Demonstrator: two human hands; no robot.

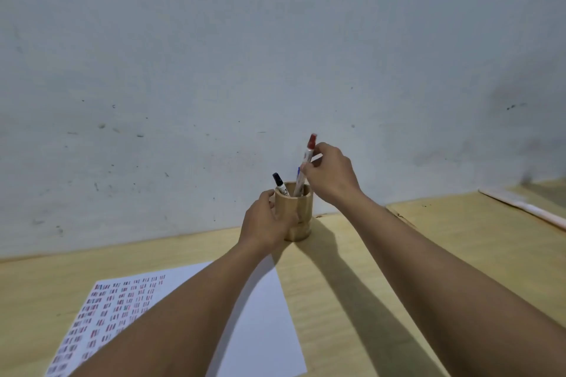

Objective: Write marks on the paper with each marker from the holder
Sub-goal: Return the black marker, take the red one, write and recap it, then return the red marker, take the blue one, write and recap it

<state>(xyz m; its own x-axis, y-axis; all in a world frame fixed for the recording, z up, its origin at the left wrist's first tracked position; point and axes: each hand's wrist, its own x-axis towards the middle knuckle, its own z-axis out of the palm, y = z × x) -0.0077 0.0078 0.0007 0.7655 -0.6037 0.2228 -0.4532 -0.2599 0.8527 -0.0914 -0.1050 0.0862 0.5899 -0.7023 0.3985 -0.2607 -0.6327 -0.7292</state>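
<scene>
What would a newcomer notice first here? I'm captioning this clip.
The right hand pinching a red marker above the wooden holder, which the left hand steadies near the wall. Nearer, at lower left, the paper carries rows of small marks.

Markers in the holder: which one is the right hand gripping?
The red-capped marker, pinched by the right hand and standing tallest. The black-capped marker leans untouched at the rim of the wooden holder, which the left hand steadies.

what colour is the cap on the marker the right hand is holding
Red, on the marker in the right hand; head view.
</scene>
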